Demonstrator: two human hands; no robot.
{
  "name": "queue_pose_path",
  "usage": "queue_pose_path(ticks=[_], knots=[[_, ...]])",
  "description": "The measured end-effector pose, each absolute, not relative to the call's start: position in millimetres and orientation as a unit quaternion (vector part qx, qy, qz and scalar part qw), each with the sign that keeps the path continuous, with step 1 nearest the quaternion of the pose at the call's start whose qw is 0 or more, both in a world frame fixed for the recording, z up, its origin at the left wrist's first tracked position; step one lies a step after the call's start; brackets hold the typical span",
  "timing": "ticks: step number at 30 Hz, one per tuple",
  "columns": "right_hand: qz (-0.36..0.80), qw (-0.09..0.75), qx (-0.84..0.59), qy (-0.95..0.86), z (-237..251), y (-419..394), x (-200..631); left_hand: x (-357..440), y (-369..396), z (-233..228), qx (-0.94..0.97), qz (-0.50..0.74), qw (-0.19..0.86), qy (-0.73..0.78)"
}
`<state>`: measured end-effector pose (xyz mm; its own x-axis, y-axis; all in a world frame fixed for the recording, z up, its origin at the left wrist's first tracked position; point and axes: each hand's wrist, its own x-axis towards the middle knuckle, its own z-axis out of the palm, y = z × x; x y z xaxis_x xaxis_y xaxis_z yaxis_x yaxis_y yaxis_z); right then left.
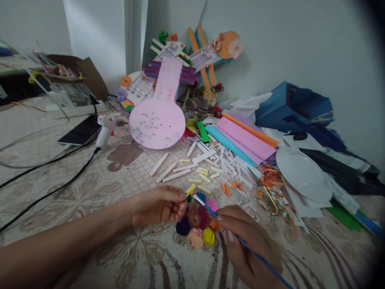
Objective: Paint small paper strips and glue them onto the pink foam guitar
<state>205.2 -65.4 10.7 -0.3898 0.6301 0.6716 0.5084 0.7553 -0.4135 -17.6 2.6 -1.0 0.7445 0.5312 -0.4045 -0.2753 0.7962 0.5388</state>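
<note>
At nine o'clock a phone [78,131] and black cables [45,180] are seen on the patterned cloth [126,176], with a white glue gun [104,129] stood just beside the phone. At eleven o'clock a pink guitar-shaped cutout [159,116] is propped, its face already decorated with faint sprigs. White paper strips [174,166] are scattered near twelve o'clock.

At centre, a small yellow strip [190,189] is pinched between the closed fingertips of the left hand [156,206]. Its upper part is yellow and its lower tip looks dark green, so the colouring is judged partly done; how much is meant to be covered cannot be told. A blue brush [210,212] is gripped pencil-fashion in the closed right hand [249,245], its tip brought against the strip. Beneath both hands a paint palette [197,228] is lain, touched by neither so far as can be seen.

At two o'clock coloured paper sheets [243,138] are stacked; at three o'clock a white plate [303,173] is set near scissors [269,198]. Many white strips are left unpainted.
</note>
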Motion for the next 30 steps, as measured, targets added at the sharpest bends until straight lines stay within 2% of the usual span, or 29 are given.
queue_pose_path(ticks=[4,10,26,30], knots=[[0.038,0.418,-0.364,-0.832,11.6,-65.1,205.8,-17.4,2.7,-1.1,0.227,0.22,0.908,0.276],[0.068,0.42,-0.33,-0.842,14.4,-69.2,202.2,-16.7,3.2,0.0,0.219,0.222,0.91,0.273],[0.064,0.42,-0.302,-0.853,14.5,-68.6,202.6,-17.4,3.8,0.7,0.217,0.216,0.91,0.278],[0.05,0.418,-0.36,-0.832,11.6,-68.7,209.4,-18.0,4.1,-0.9,0.224,0.214,0.909,0.278]])
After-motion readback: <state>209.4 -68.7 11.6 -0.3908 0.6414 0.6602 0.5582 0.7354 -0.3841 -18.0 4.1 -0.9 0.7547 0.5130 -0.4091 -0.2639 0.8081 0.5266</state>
